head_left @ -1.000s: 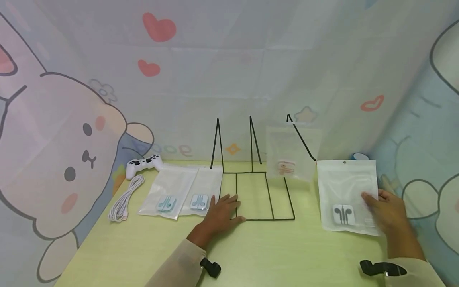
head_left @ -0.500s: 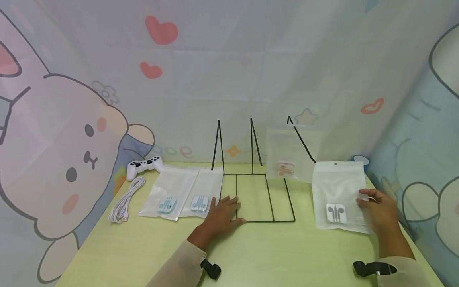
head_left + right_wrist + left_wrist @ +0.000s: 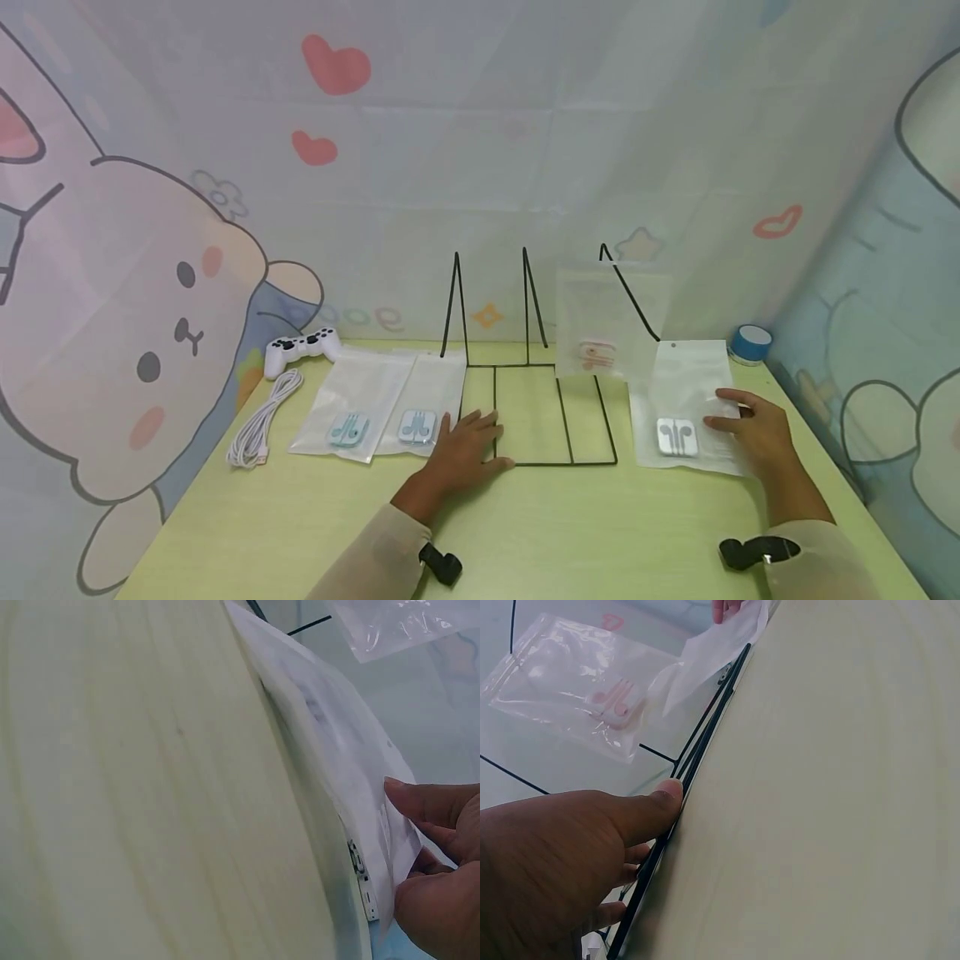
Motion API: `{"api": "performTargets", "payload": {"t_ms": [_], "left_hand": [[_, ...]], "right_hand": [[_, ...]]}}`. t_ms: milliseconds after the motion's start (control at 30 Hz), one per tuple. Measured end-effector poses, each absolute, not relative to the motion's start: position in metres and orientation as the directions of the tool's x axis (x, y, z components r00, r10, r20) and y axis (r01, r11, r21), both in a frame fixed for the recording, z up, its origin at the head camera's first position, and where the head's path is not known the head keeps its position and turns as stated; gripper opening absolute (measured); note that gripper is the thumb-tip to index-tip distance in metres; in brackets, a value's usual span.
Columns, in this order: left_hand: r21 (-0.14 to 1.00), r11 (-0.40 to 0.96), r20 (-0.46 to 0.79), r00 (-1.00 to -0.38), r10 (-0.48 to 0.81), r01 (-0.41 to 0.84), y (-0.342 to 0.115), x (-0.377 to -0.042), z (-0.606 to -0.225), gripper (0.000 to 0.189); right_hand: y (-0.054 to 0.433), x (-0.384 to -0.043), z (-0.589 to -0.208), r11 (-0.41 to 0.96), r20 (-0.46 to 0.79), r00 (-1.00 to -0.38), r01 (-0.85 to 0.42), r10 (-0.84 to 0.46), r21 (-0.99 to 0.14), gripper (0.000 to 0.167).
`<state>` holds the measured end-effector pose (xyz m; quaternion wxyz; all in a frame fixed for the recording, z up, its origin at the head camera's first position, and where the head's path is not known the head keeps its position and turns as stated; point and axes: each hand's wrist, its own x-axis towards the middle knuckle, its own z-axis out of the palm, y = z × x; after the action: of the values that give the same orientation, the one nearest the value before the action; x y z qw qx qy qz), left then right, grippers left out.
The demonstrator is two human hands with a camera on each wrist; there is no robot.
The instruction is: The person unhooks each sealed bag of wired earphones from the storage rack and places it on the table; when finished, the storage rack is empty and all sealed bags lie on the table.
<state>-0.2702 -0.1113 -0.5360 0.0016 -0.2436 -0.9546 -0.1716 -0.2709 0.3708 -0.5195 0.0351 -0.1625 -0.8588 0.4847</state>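
Observation:
In the head view my right hand (image 3: 761, 433) pinches the right edge of a white zip pouch (image 3: 693, 379), which has grey earphones in a white case (image 3: 677, 437). The right wrist view shows thumb and fingers on either side of the pouch's bent edge (image 3: 367, 772). My left hand (image 3: 461, 454) rests with spread fingers on the left part of a black wire rack's base (image 3: 540, 464); its thumb (image 3: 666, 796) touches the front bar. A clear pouch (image 3: 588, 308) with pinkish-red earphones hangs from the rack's right hook. The other two hooks (image 3: 527, 292) carry nothing.
Left of the rack, two pouches (image 3: 360, 379) with blue-toned earphones lie overlapping on the pale green table (image 3: 570, 533). Farther left are a coiled white cable (image 3: 262, 417) and a white game controller (image 3: 303, 346). A blue round object (image 3: 750, 343) stands at the back right.
My right hand has moved left with the pouch of grey earphones, toward the rack, uncovering the blue round object behind. The left hand has stayed on the rack's base.

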Motion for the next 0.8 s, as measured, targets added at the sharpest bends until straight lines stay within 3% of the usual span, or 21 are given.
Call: {"api": "performTargets", "payload": {"t_ms": [300, 567, 800], "left_hand": [[0.32, 0.825, 0.089, -0.882, 0.463, 0.466, -0.112, -0.271, -0.539, 0.062], [0.329, 0.822, 0.089, -0.882, 0.462, 0.464, -0.112, -0.27, -0.539, 0.063], [0.329, 0.822, 0.091, -0.882, 0.462, 0.464, -0.112, -0.271, -0.538, 0.063]], "right_hand": [[0.347, -0.278, -0.522, 0.505, -0.141, -0.966, 0.235, 0.217, -0.831, 0.083], [0.339, -0.28, -0.522, 0.519, -0.17, -0.963, 0.257, 0.211, -0.815, 0.083], [0.339, -0.28, -0.517, 0.504, -0.116, -0.974, 0.2, 0.193, -0.84, 0.081]]}}
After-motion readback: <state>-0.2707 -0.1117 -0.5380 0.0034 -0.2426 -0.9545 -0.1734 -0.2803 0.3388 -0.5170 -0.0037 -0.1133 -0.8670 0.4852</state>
